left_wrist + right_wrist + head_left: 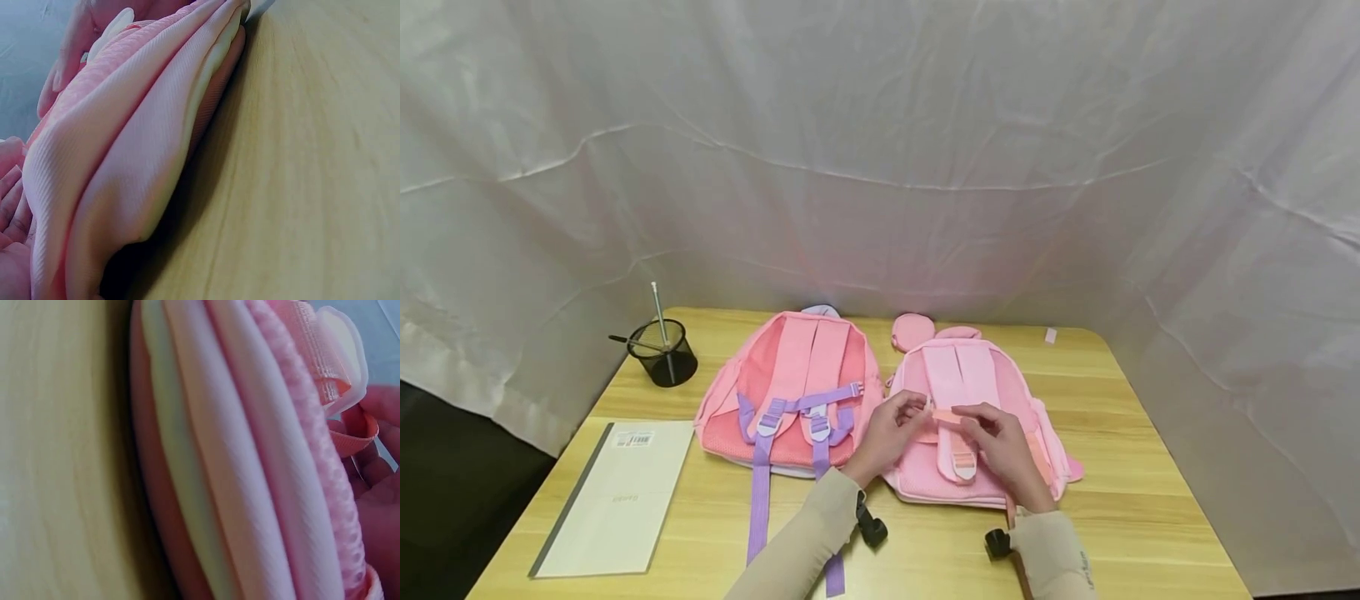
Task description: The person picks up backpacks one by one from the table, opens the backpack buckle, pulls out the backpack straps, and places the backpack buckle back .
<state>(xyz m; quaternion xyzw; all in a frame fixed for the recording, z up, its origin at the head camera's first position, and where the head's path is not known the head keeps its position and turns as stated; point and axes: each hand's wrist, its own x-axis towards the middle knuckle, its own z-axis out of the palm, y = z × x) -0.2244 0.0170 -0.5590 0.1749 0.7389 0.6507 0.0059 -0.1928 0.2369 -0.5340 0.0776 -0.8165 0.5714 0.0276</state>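
A light pink backpack (917, 479) lies with its shoulder straps up on the table. Above it, my left hand (887, 433) pinches a small white piece, apparently a buckle (928, 407), at the end of an orange strap (946, 416). My right hand (1006, 446) holds that strap a little further right, with thumb and fingers curled. Just below hangs a shoulder strap with a white adjuster (964, 468), which shows up close in the right wrist view. In the left wrist view, the backpack's folded side (131, 144) hides much of both hands.
Left of it lies a coral backpack (788, 367) with purple straps trailing toward the table's front edge. A white notebook (617, 500) and a black mesh pen cup (672, 358) stand further left. Behind are a round pink pouch (913, 332) and a small pale tag (1050, 335).
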